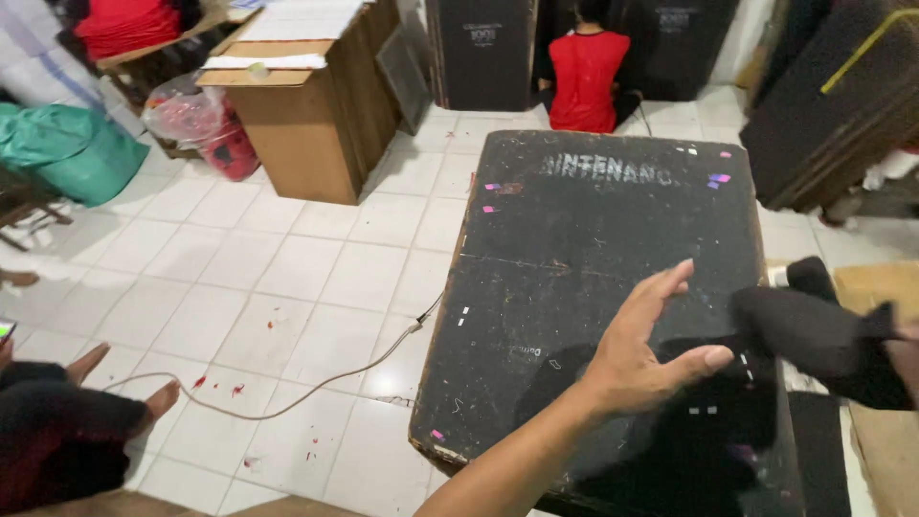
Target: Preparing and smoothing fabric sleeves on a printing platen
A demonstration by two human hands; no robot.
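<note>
Left hand (643, 349) open, fingers spread, empty, over black board (613, 287) at centre | black cloth (814, 335) just right, nearer our right hand (905, 345), which grips it at the frame edge | board's long axis runs up-frame.

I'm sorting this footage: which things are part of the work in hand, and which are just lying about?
In hand:
left hand, open, over the black board
black cloth at the right edge; the right hand is barely visible

Lying about:
cable on the tiled floor
cardboard box
green bag
red bag
person in red, seated behind
</note>
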